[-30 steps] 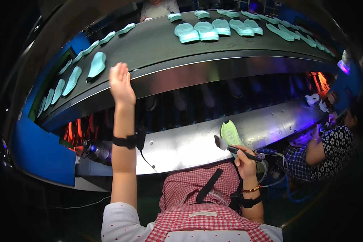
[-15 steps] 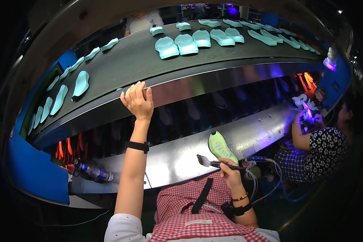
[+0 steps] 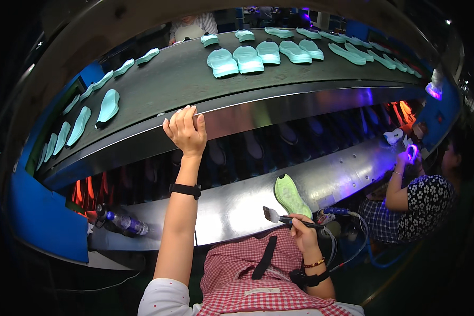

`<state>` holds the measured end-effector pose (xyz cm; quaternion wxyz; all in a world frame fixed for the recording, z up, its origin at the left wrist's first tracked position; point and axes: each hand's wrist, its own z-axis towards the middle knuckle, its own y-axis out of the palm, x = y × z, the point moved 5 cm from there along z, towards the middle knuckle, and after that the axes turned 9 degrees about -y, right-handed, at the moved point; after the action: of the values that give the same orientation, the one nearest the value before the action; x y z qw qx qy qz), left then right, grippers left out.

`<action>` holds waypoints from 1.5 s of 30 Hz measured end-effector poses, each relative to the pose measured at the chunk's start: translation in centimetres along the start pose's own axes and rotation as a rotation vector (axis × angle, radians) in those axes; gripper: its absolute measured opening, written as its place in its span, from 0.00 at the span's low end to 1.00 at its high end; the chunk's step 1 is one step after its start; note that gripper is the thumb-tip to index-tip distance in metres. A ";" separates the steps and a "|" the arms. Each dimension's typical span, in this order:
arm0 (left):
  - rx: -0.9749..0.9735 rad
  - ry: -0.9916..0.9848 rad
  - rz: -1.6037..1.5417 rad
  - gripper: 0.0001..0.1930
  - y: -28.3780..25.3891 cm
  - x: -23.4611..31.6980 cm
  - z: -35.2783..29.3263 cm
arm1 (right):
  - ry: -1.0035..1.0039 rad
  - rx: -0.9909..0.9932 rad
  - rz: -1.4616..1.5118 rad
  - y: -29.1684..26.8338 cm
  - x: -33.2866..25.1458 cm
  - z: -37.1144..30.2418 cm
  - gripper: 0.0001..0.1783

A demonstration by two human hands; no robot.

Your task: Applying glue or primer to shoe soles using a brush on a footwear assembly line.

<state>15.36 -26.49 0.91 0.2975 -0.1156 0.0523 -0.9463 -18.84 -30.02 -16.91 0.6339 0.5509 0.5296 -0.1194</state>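
Observation:
My left hand (image 3: 186,130) is stretched forward, its fingers resting over the metal edge of the upper conveyor belt (image 3: 160,87), with the thumb apart and nothing in its grip. Close to my body, my right hand (image 3: 303,233) is closed round the dark handle of a flat brush (image 3: 272,214), whose bristles point left. Just beyond the brush a lime-green shoe sole (image 3: 291,196) lies on the shiny metal ledge (image 3: 237,205). Several mint-green soles (image 3: 248,59) stand in rows on the belt; the nearest single sole (image 3: 108,108) is left of my left hand.
A clear water bottle (image 3: 126,223) lies on the ledge's left part. Cables and a blue hose (image 3: 371,255) hang right of my right hand. At the far right a co-worker (image 3: 424,205) handles a piece under violet light. Orange-glowing openings (image 3: 92,192) sit beneath the belt. Another person (image 3: 195,26) is beyond it.
The whole view has shifted slightly. My left hand stays on the belt's edge and my right hand keeps the brush. The co-worker's hands and their piece have changed position.

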 end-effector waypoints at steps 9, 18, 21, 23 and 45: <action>0.010 0.000 0.009 0.14 0.2 0.6 -0.4 | 0.040 0.045 0.125 -0.3 1.2 0.8 0.10; -0.017 0.018 -0.037 0.14 0.0 0.8 0.0 | 0.033 0.034 0.106 -1.2 1.4 0.5 0.11; -0.025 0.009 -0.068 0.13 0.3 0.9 -0.2 | -0.006 0.067 0.093 -1.7 1.0 0.0 0.11; -0.018 0.018 -0.037 0.14 0.3 0.6 -0.3 | 0.018 0.077 0.079 -1.8 1.1 0.3 0.11; -0.005 0.032 -0.026 0.15 -0.1 1.0 -0.5 | 0.053 0.068 0.082 -1.7 0.6 0.9 0.09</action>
<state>14.38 -26.96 0.60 0.2840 -0.1017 0.0578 -0.9517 -19.38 -31.14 -18.51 0.6048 0.5966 0.5186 -0.0966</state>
